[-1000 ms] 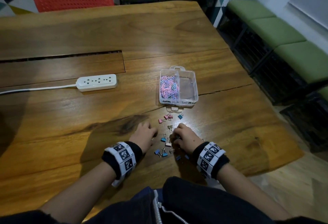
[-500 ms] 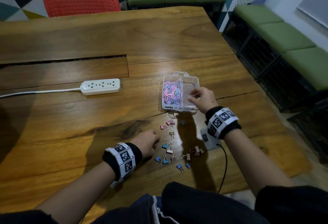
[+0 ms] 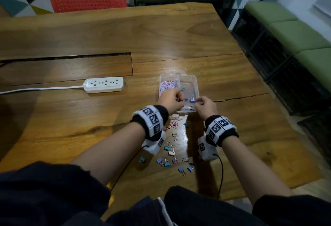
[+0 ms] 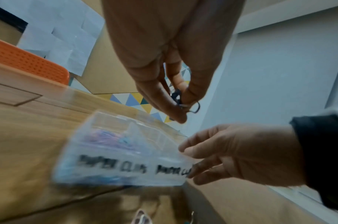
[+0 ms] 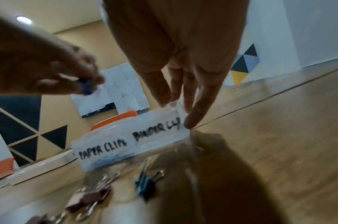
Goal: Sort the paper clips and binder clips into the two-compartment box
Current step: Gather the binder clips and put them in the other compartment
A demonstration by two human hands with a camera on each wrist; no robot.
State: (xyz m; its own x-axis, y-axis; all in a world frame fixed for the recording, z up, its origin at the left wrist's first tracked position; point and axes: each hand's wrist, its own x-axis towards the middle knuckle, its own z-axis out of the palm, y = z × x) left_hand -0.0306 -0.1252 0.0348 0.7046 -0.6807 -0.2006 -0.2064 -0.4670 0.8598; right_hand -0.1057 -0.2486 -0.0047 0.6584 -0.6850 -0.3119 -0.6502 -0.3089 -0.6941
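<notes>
— While the head cam looks down, what's the left hand [image 3: 170, 99] doing?
— Fingers pinched together on a small blue binder clip [image 3: 186, 99], held above the box [image 3: 196, 89], over its right compartment. Left wrist cam confirms: fingertips [image 4: 180, 117] clamped on a dark clip w/ wire loops [image 4: 185, 104]; colour is hard to read there.
— Right hand [image 3: 206, 104]?
— At the box's near right corner. Right wrist cam shows straight fingers [image 5: 197, 110] against the box's end wall, thumb at the rim; head cam hides that contact. Another blue clip [image 3: 192, 100] sits just beyond those fingertips; can't tell if it's held or lying in the box.
— Labels?
— Only wrist cams show them: "PAPER CLIPS" [image 5: 102, 149] left, "BINDER CLI.." [image 5: 156, 131] right, partly covered by a finger. Head cam shows what they don't: pink/blue paper clips [image 3: 167, 86] fill the left compartment.
— Loose clips?
— Scattered on the surface [image 3: 71, 121] nearer the body than both hands, between the wrists: pink [image 3: 174, 124], beige [image 3: 175, 135], blue [image 3: 167, 147]. Right wrist cam catches a teal one [image 5: 146, 185] and a pink one [image 5: 87, 199] close up.
— Other stuff?
— Power strip [image 3: 103, 86] well left of the left fingers.
</notes>
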